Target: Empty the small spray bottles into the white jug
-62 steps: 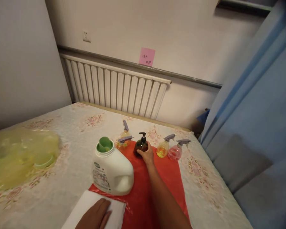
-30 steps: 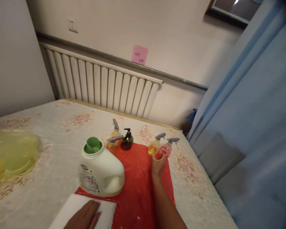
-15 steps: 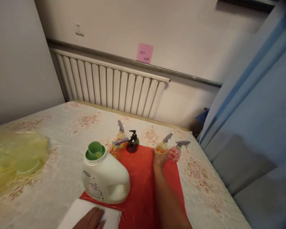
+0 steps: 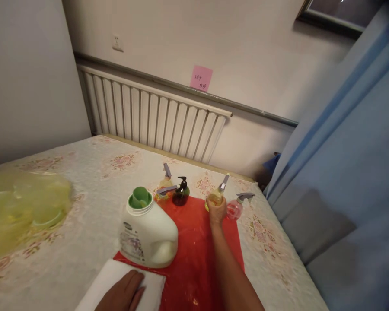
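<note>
My right hand (image 4: 216,211) is wrapped round a small yellow spray bottle (image 4: 216,193) with a grey trigger, at the far edge of a red cloth (image 4: 197,250). A pink spray bottle (image 4: 236,208) stands just right of it. My left hand (image 4: 123,294) lies flat, fingers stretched, on a white folded cloth (image 4: 99,286) at the near edge. A white detergent jug (image 4: 147,233) with a green cap stands on the red cloth between my hands. Behind it are a dark pump bottle (image 4: 180,193) and two orange spray bottles (image 4: 164,190).
A flowered tablecloth (image 4: 94,190) covers the table. A yellow plastic bag (image 4: 21,211) lies at the left. A white radiator (image 4: 152,116) runs along the wall behind, with a pink note (image 4: 201,78) above it. A blue curtain (image 4: 346,164) hangs at the right.
My right hand let go of the dark pump bottle, moved right to the yellow spray bottle, closed round it and tilted it. My left hand stayed on the white cloth.
</note>
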Demonstrator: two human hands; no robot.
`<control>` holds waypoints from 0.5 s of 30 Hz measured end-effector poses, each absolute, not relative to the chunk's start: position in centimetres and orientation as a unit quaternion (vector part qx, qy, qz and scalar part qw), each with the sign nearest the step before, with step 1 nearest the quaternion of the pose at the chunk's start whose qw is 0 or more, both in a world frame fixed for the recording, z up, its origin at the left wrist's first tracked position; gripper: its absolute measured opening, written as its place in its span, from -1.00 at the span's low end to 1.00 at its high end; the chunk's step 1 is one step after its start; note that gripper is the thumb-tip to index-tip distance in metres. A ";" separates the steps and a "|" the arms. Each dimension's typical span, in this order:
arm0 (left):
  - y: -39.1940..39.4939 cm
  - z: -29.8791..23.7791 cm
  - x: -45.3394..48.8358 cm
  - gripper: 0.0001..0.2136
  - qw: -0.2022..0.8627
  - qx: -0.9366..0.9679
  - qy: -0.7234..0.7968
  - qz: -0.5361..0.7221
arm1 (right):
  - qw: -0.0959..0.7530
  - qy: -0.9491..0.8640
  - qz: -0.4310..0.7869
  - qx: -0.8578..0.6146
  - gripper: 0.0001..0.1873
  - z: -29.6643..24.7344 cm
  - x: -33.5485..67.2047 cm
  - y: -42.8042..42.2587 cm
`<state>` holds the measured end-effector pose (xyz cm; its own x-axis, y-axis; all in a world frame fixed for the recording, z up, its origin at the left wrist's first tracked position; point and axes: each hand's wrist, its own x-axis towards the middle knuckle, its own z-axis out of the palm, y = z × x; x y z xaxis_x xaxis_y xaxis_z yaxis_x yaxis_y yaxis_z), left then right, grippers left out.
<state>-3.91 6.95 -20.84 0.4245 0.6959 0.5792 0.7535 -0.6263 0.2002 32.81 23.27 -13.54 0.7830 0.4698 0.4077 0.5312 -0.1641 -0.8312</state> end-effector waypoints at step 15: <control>6.5 -16.3 -1.8 -0.75 -0.309 -0.779 -0.456 -0.300 | 0.598 -0.457 0.306 -0.583 -0.25 -10.2 23.7 2.8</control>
